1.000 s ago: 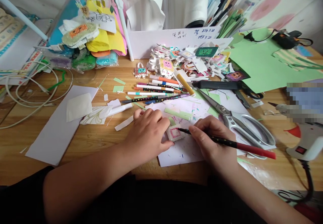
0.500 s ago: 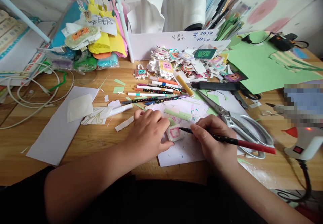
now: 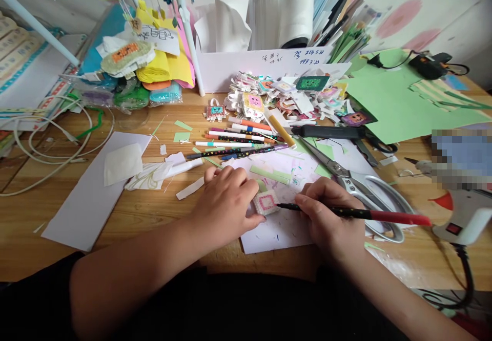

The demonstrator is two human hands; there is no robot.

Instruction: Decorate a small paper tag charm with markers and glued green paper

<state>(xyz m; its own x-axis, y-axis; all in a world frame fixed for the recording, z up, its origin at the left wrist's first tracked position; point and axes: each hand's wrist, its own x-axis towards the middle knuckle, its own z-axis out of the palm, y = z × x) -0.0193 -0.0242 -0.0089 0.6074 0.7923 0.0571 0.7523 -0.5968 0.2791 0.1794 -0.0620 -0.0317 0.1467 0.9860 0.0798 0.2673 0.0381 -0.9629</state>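
- A wooden desk (image 3: 154, 218), smooth and pale-grained, is backed by a light wall (image 3: 449, 3) patterned with pink rounded patches.
- Along the far edge, a long white box front (image 3: 238, 69) is marked with handwriting; a soft white roll (image 3: 298, 13) is stood behind it.
- Toward the far left corner, crinkled plastic bags (image 3: 130, 98) are topped by folded yellow material (image 3: 157, 69).
- Toward the far right corner, flat green sheets (image 3: 388, 110) are spread.
- A heap of small decorated paper pieces (image 3: 290, 98) is gathered before the box front, with slim markers (image 3: 242, 137) scattered nearer.
- Near the middle of the front edge, a white sheet (image 3: 277, 236) is flecked with ink; above it is held 1 small whitish square piece (image 3: 265, 203), bumpy-edged, outlined in pink.
- The piece's left side is pinched between thumb and curled index finger of the left hand (image 3: 230, 203).
- A red-and-black pen (image 3: 400, 217) is pinched by the bent fingers of the right hand (image 3: 330, 210), its tip placed at the piece's right edge; contact cannot be told.
- Silver-handled scissors (image 3: 349, 179) are laid just beyond that hand.
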